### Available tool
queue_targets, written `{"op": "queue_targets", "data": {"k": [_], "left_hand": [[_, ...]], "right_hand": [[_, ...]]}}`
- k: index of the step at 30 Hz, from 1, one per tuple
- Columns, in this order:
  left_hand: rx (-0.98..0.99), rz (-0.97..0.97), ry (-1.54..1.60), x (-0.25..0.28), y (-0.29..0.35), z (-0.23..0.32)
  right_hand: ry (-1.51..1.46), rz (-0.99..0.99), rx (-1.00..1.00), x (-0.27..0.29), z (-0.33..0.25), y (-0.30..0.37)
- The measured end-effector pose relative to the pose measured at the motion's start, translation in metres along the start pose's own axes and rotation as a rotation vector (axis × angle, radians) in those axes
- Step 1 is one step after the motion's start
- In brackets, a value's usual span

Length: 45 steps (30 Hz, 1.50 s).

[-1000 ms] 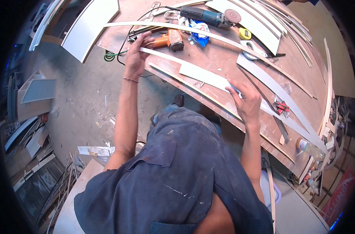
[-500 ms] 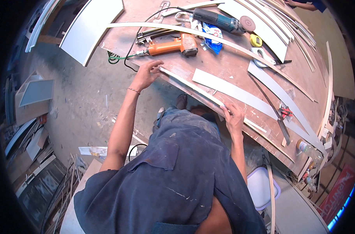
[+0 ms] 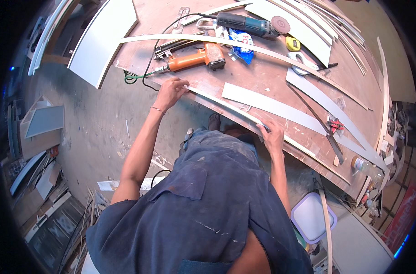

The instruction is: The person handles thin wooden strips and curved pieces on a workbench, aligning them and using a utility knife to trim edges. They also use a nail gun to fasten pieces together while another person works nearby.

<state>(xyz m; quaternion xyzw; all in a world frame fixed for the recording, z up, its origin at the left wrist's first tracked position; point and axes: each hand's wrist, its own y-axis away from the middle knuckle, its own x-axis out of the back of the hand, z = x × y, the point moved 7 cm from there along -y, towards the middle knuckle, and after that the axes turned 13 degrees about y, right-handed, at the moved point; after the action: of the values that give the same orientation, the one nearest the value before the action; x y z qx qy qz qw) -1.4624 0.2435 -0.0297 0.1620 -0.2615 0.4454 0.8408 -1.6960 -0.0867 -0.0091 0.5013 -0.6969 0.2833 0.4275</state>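
Along the near edge of the workbench lies a narrow white strip (image 3: 224, 104), running slantwise between my two hands. My left hand (image 3: 172, 92) pinches its far-left end with thumb and fingers at the bench's corner. Farther right, my right hand (image 3: 273, 136) is closed on the strip, thumb and fingers at its edge. A small dark patch shows by the right fingertips; I cannot make out what it is. Just beyond the strip, a wider white board piece (image 3: 267, 104) lies flat on the bench.
An orange nail gun (image 3: 194, 59), an angle grinder (image 3: 249, 23), a yellow tape measure (image 3: 292, 44) and a long curved strip (image 3: 258, 48) lie on the workbench (image 3: 244, 75). A dark metal blade (image 3: 315, 114), red-handled pliers (image 3: 336, 125) and a plastic bottle (image 3: 365, 165) are at right.
My left fingers, raised and spread before, have come down and closed on the strip's end. My right hand keeps its grip at nearly the same place. The view has shifted slightly.
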Motion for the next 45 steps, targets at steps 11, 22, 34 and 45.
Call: {"op": "queue_targets", "data": {"k": [11,22,34,45], "left_hand": [[-0.019,-0.056,-0.042,-0.005,-0.006,0.013],[-0.038,-0.041,0.061,-0.009,-0.008,0.003],[-0.008,-0.107,0.016,-0.006,-0.020,0.004],[-0.379,0.007,-0.036,-0.053,-0.019,0.112]], "right_hand": [[0.031,0.083,0.044,-0.013,0.014,0.003],[-0.064,0.027,-0.051,-0.016,0.025,0.002],[-0.087,-0.027,-0.027,-0.022,0.028,-0.002],[0.023,-0.052,-0.046,-0.029,0.029,-0.003]]}}
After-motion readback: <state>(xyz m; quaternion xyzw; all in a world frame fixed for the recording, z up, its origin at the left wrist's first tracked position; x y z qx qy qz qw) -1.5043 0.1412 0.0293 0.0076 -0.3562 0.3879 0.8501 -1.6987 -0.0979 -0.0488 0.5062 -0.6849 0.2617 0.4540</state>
